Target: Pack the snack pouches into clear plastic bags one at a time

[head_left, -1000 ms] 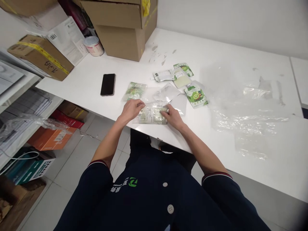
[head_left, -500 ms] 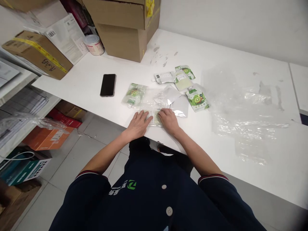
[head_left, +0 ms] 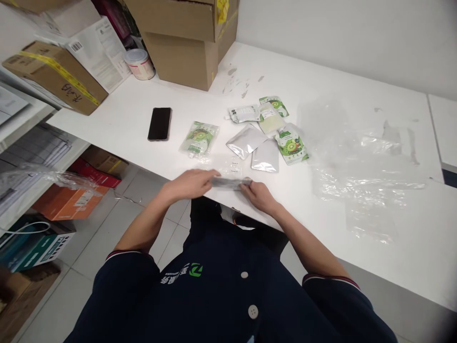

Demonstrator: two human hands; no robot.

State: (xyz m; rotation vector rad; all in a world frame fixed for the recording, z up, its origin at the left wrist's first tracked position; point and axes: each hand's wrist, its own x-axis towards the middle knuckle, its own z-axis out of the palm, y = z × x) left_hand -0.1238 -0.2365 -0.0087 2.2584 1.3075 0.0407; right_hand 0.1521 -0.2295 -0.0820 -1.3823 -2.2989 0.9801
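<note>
Now the bagged pouch point(head_left: 230, 182) is lifted edge-on off the tabletop point(head_left: 357, 228) at lower centre, no longer pressed flat; left hand point(head_left: 189, 183) and right hand point(head_left: 259, 195) pinch its ends.

Single head-worn camera looked forward and steeply down from above the person's chest, close over the near edge of the white tabletop point(head_left: 135, 114), taking in floor at left and wall beyond; no second view.
</note>
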